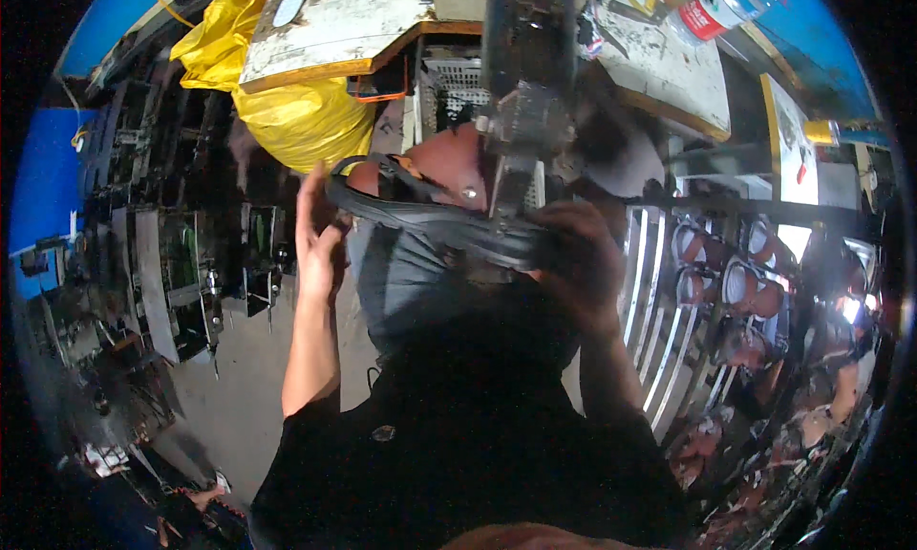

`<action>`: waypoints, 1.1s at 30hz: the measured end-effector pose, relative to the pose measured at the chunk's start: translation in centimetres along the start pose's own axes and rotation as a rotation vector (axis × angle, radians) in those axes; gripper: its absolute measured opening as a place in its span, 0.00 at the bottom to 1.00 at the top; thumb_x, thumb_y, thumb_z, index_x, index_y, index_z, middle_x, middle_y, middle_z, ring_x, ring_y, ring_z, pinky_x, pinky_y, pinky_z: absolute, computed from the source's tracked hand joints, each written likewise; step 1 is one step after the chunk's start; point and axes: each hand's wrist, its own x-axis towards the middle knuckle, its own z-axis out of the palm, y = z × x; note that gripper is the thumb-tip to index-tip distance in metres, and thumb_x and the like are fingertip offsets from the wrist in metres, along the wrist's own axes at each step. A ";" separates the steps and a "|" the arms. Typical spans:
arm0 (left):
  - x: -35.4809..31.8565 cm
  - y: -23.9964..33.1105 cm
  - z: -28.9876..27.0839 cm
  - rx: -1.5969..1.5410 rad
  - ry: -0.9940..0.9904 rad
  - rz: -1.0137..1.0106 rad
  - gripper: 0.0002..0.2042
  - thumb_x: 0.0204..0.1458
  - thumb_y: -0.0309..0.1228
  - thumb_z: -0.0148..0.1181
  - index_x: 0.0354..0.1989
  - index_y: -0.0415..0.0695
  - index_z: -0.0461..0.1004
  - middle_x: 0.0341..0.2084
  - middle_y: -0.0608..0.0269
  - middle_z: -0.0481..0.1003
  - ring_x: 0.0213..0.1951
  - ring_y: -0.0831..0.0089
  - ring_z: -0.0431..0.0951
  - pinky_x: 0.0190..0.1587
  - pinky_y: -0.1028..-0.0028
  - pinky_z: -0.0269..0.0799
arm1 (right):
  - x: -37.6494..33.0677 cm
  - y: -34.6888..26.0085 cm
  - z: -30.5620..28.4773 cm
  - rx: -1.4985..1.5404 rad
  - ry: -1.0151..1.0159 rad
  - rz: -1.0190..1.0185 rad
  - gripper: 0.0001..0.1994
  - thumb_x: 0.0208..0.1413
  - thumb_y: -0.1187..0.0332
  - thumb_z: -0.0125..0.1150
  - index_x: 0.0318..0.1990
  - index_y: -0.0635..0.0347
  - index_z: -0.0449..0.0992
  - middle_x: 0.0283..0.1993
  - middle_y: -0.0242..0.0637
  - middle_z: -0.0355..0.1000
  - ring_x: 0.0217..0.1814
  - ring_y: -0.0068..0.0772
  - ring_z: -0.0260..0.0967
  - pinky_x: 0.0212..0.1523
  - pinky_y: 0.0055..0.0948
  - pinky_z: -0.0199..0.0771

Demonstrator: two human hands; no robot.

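Across my lap, at the foot of a dark metal machine column (527, 82), lies a black sandal (411, 214) with a thick sole. Its sole edge is turned toward me, and a reddish-brown shoe last (449, 163) fills the upper. My left hand (320, 244) grips the left end of the sandal, thumb against the sole's edge. At the other end, my right hand (585, 258) is closed round the sole, deep in shadow and slightly blurred. The machine's lower tip comes down beside the sole; whether it touches is hidden in the dark.
A worn white tabletop (334, 24) stands ahead, with a yellow sack (306, 120) at its left and a plastic crate (457, 80) beneath. A bottle (724, 13) lies at the upper right. On the right, a metal rack (659, 301) carries several shoes on lasts (750, 287).
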 end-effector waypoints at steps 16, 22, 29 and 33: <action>0.8 5.5 10.6 0.764 -0.536 0.489 0.23 0.33 0.21 0.71 0.43 0.43 0.76 0.49 0.59 0.73 0.53 0.55 0.68 0.58 0.60 0.63 | 3.6 -5.5 0.2 -0.441 -0.174 -0.084 0.26 0.37 0.68 0.77 0.46 0.59 0.74 0.46 0.41 0.72 0.48 0.45 0.73 0.46 0.38 0.74; 0.1 1.8 10.2 0.430 -0.465 0.217 0.23 0.33 0.15 0.71 0.42 0.41 0.75 0.45 0.60 0.75 0.49 0.65 0.73 0.52 0.68 0.69 | 1.7 -2.0 -0.2 -0.217 -0.013 0.056 0.46 0.31 0.65 0.82 0.62 0.57 0.61 0.58 0.43 0.64 0.62 0.45 0.63 0.60 0.41 0.65; -1.5 -2.1 10.0 -0.027 -0.382 -0.111 0.25 0.40 0.11 0.69 0.47 0.41 0.69 0.45 0.61 0.74 0.48 0.74 0.75 0.50 0.73 0.74 | -5.4 10.2 -0.5 0.097 0.035 0.339 0.41 0.42 0.73 0.77 0.65 0.62 0.59 0.66 0.44 0.61 0.69 0.40 0.57 0.68 0.37 0.56; -1.9 -3.1 10.7 -0.296 -0.367 -0.211 0.26 0.41 0.11 0.68 0.48 0.42 0.67 0.45 0.60 0.75 0.46 0.72 0.78 0.50 0.71 0.76 | -5.8 10.4 -4.3 0.165 0.078 0.336 0.31 0.43 0.65 0.76 0.56 0.63 0.70 0.56 0.40 0.71 0.59 0.36 0.67 0.61 0.34 0.65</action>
